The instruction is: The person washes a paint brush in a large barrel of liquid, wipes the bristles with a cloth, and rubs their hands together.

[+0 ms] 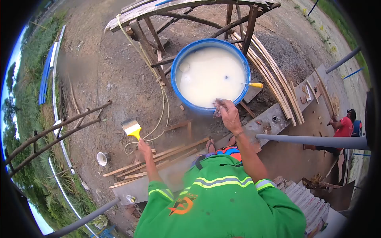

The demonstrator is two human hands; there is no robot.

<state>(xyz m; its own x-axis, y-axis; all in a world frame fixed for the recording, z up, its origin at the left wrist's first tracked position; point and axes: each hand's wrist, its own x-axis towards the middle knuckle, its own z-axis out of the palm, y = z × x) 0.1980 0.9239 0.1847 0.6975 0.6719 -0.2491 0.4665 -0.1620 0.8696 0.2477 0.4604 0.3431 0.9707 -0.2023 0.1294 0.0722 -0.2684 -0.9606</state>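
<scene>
My left hand (145, 147) is closed round the yellow handle of a wide paintbrush (131, 127), held out to the left above the dirt with its bristles pointing away from me. My right hand (229, 113) pinches a crumpled greyish rag (218, 106) at the near rim of a blue drum (173, 73). Milky white liquid (210, 75) fills much of the drum, with a small dark spot and a round patch on its surface. Across the drum's right rim lies a thin tool with a yellow handle (256, 85), perhaps a screwdriver.
Behind the drum stands a rough wooden trestle (145, 16) with a pale hose (152, 69) hanging down. Wooden strips (270, 71) lie to the right, more (158, 160) near my feet. A small white bucket (103, 158) sits left. A person in red (344, 129) is far right.
</scene>
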